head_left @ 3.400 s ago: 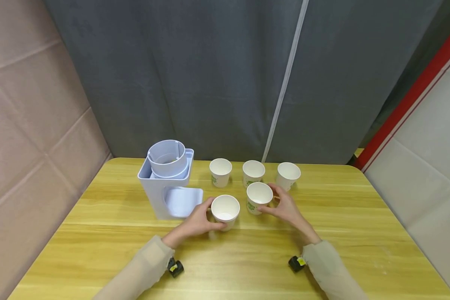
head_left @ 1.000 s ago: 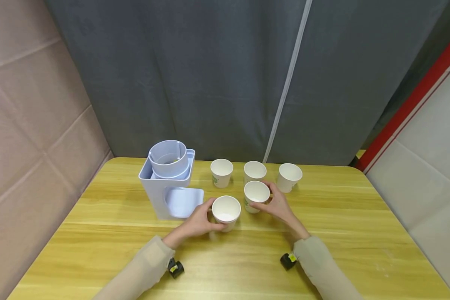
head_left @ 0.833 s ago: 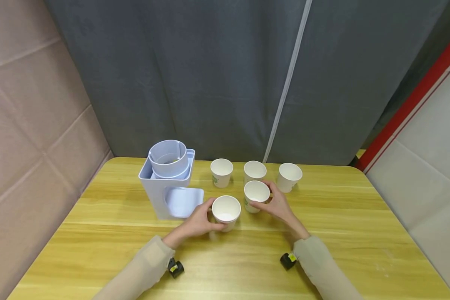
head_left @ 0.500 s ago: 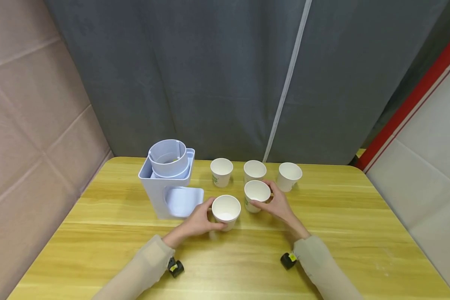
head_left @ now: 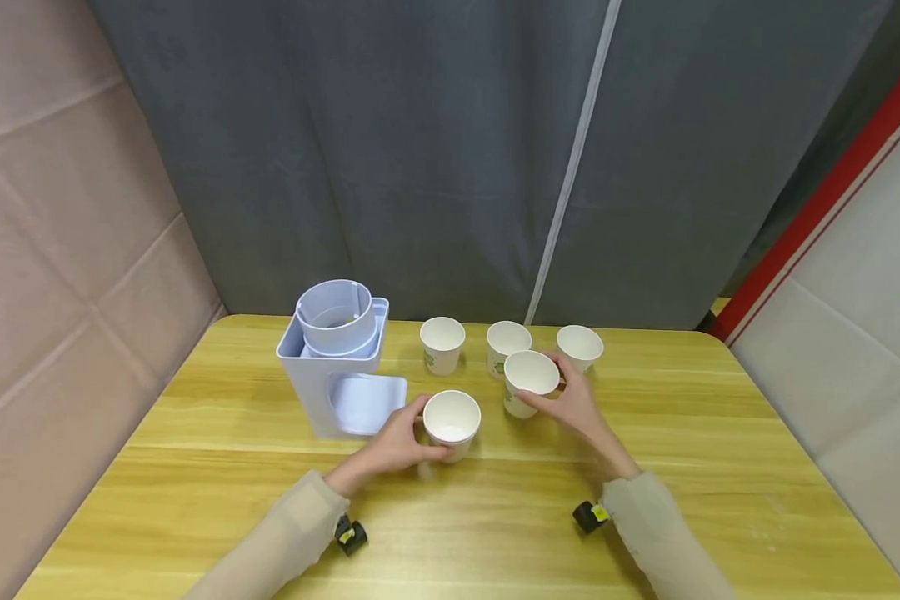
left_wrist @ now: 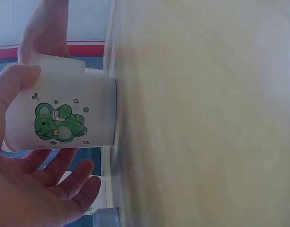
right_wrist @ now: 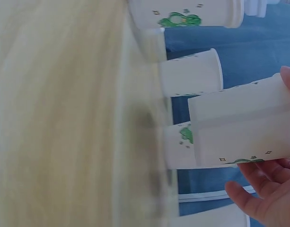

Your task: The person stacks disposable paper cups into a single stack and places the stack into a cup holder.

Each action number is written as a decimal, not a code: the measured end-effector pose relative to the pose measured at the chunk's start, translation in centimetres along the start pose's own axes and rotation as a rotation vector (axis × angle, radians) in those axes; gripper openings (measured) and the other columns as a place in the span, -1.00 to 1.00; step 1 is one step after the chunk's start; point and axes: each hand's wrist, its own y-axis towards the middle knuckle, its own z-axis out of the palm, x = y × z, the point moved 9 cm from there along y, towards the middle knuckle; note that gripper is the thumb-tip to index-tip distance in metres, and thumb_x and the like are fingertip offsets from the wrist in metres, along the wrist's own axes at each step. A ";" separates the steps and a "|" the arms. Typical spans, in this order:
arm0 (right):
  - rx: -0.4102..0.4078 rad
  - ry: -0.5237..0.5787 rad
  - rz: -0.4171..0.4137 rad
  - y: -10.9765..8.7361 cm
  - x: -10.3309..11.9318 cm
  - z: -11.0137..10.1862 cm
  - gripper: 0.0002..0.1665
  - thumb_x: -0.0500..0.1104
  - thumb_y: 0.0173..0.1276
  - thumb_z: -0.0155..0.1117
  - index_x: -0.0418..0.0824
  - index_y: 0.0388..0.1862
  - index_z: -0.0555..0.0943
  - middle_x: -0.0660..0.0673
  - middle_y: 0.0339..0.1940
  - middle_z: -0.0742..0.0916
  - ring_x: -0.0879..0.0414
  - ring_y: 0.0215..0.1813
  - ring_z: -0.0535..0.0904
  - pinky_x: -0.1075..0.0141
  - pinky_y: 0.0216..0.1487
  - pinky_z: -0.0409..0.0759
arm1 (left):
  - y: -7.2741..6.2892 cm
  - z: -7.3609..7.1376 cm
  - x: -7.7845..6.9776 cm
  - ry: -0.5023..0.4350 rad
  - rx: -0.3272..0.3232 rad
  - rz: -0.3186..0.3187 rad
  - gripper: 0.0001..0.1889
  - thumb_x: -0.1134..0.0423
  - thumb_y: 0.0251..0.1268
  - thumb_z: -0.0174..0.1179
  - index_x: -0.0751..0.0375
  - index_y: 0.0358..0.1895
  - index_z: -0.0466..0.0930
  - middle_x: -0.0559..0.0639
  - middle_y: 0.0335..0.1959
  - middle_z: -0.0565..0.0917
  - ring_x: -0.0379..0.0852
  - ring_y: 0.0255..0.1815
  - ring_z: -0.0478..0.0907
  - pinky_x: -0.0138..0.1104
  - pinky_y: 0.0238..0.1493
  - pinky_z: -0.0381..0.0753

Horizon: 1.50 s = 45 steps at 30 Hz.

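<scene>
Two-handed, gripping the near cup [head_left: 452, 421], white paper with a green print, between thumb and fingers of the left hand [head_left: 396, 440], and steadying it upright on the table [head_left: 720, 433]. Showing a doubled edge under its rim, so possibly nesting two together. To the right and slightly farther, grasping the raised cup [head_left: 528, 380] in the right hand [head_left: 576, 408], mouth up, and holding its base off the tabletop in the right wrist view.

For doing this well, probably best squeezing only lightly, sparing thin paper walls from denting; bracing on the left while moving on the right; levelling the raised cup before lowering it anywhere.

On the far side, working in tight room: crowding close to the far left cup [head_left: 442, 354], far middle cup [head_left: 507, 340] and far right cup [head_left: 581, 343], lined up near the table's far edge before the curtain [head_left: 420, 183]. Overlapping the last two in the head view, without being able to tell contact. On the left, hemming in beside the tray [head_left: 367, 402] of the pale blue unit [head_left: 311, 392]. Finding wider room nearer and to the right; likely best clearing the far rims before any sideways swinging.
</scene>
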 end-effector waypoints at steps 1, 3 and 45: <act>-0.003 0.003 0.014 0.0 -0.4 -0.2 -0.26 -0.37 -0.07 0.51 -0.40 0.14 0.42 -0.31 -0.03 0.60 0.11 -0.09 0.45 0.47 -0.21 0.48 | 0.0 0.0 0.0 0.000 0.000 0.000 -0.32 0.31 -0.16 0.47 0.34 0.13 0.40 0.13 0.02 0.59 0.06 0.07 0.49 -0.02 0.16 0.36; -0.007 0.001 0.016 0.1 -0.5 -0.7 -0.25 -0.34 -0.06 0.51 -0.38 0.15 0.41 -0.29 -0.02 0.60 0.12 -0.09 0.45 0.46 -0.20 0.48 | 0.0 0.0 0.1 -0.001 0.001 0.000 -0.32 0.30 -0.15 0.47 0.34 0.13 0.39 0.12 0.02 0.59 0.06 0.07 0.49 -0.02 0.16 0.36; 0.021 -0.131 -0.015 3.2 7.7 -4.4 -0.25 -0.19 0.00 0.50 -0.31 0.19 0.42 -0.24 -0.02 0.60 0.04 -0.12 0.47 0.47 -0.26 0.47 | 0.0 0.0 0.3 0.009 0.006 0.003 -0.30 0.26 -0.15 0.48 0.33 0.15 0.39 0.12 0.02 0.59 0.07 0.07 0.50 -0.01 0.15 0.37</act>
